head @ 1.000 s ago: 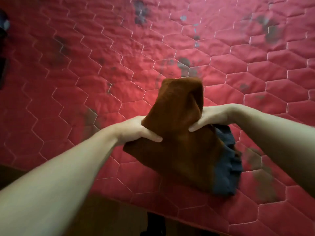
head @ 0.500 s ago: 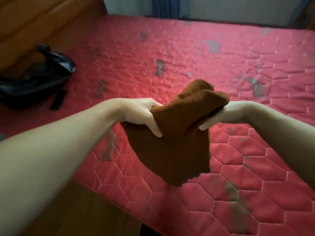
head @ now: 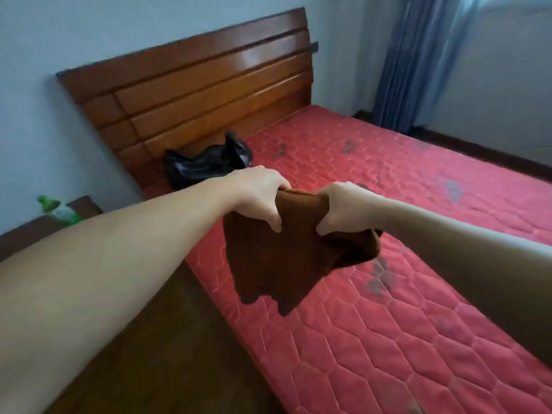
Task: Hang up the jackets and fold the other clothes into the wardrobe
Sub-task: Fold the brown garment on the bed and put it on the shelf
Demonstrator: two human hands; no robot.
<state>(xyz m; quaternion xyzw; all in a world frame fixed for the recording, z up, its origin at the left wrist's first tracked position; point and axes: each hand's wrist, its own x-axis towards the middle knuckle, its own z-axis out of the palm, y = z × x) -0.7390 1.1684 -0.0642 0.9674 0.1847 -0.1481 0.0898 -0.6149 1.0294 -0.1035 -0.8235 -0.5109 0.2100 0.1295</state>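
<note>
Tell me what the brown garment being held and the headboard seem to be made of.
The brown garment looks like soft knit or fleece: matte, fuzzy surface, hanging limp in folds. The headboard looks like wood or wood veneer with a glossy varnish: reddish-brown panels, bright glare along the slats.

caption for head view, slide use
Both hands, left hand and right hand, grip a folded brown garment above the red mattress.

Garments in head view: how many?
1: a brown garment gripped by left hand and right hand above the red mattress edge. The black bag may hide more.
</note>
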